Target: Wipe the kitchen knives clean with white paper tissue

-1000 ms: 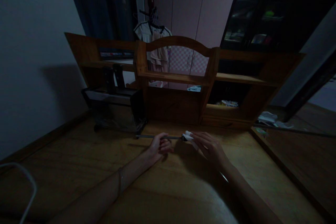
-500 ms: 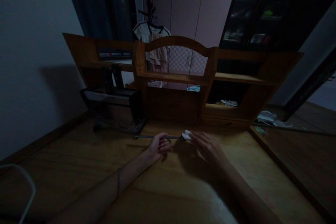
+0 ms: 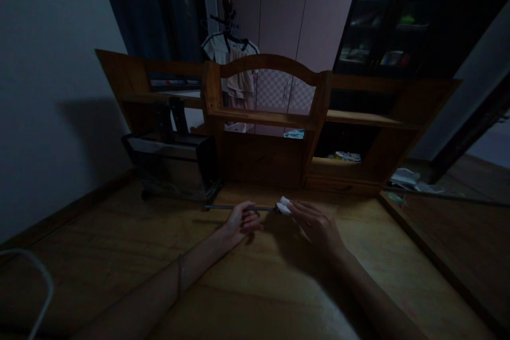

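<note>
The left hand (image 3: 240,221) gripped a thin dark rod (image 3: 227,207) over the table (image 3: 119,255); the right hand (image 3: 319,226) pinched a white wad (image 3: 284,205) at its right end, apparently wiping.

One rod (image 3: 231,207), one white wad (image 3: 284,205)

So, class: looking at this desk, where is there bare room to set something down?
Bare wood lies on the desk left of the left hand, and right of the right hand toward the desk edge. It is crowded at the back by the black rack, and around the thin rod and white cloth.
</note>
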The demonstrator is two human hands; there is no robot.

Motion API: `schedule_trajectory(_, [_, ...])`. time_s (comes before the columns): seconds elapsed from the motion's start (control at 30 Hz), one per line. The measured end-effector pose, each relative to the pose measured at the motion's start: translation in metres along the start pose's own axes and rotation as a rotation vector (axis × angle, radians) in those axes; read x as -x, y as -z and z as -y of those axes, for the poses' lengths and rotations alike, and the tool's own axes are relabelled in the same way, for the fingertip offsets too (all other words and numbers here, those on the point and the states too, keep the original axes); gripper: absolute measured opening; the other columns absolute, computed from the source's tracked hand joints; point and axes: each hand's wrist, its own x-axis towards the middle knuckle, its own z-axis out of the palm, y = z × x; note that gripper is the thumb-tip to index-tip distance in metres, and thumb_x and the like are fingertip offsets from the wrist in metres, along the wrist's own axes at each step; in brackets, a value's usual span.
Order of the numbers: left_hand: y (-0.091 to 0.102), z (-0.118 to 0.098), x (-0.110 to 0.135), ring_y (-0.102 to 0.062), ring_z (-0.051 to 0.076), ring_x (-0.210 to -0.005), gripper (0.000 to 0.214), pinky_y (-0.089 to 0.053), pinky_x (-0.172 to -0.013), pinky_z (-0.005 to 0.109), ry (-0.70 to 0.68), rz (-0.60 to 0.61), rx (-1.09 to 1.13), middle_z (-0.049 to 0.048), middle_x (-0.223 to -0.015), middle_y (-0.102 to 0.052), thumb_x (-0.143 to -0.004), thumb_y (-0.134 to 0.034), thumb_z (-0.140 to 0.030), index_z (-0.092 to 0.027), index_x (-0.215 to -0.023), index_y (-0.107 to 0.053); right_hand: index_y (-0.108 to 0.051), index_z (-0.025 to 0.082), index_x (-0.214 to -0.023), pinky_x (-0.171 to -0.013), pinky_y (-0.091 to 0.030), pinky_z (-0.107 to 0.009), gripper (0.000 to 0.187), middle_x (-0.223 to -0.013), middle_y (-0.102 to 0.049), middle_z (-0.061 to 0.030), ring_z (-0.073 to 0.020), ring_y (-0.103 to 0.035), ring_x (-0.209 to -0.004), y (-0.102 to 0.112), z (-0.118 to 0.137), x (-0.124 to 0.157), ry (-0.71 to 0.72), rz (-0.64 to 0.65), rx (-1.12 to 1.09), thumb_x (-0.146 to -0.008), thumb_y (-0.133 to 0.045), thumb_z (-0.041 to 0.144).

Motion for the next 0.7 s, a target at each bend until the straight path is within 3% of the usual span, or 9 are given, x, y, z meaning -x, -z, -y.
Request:
schedule_trajectory(0.2, [0.0005,-0.0004,-0.0009,-0.020,0.005,-0.029,0.048,-0.046,-0.051,0.027,0.020,0.017,-0.009,-0.0076,-0.035,-0.025,-0.085,-0.046,-0.029,-0.022,-0.042,-0.025,-0.054,0.034,-0.127,-0.093,-0.048,-0.037,0.039,-0.124,-0.061,0.0002,-0.0204,-0.056,-0.111,0.0012,0.0012,-0.0011,-0.048,-0.010,-0.094,-0.091,-0.052,0.020])
schedule_trajectory(0.37, [0.0033,0.0009,-0.0018,-0.020,0.005,-0.030,0.047,-0.047,-0.054,0.028,0.006,0.036,0.005,-0.0079,-0.036,-0.026,-0.085,-0.047,-0.031,-0.021,-0.043,-0.028,-0.060,0.029,-0.120,-0.087,-0.049,-0.035,0.030,-0.114,-0.065,-0.0036,-0.0200,-0.060,-0.102,0.0018,0.0029,-0.0040,-0.068,-0.024,-0.138,-0.092,-0.052,0.025])
schedule_trajectory(0.7, [0.0007,0.0012,-0.0001,-0.022,0.006,-0.030,0.046,-0.048,-0.057,0.029,0.007,0.043,0.008,-0.0074,-0.035,-0.027,-0.084,-0.047,-0.030,-0.022,-0.044,-0.027,-0.061,0.031,-0.119,-0.088,-0.049,-0.035,0.031,-0.117,-0.064,-0.0024,-0.0203,-0.060,-0.103,0.0008,0.0002,-0.0012,-0.103,-0.034,-0.192,-0.091,-0.053,0.023])
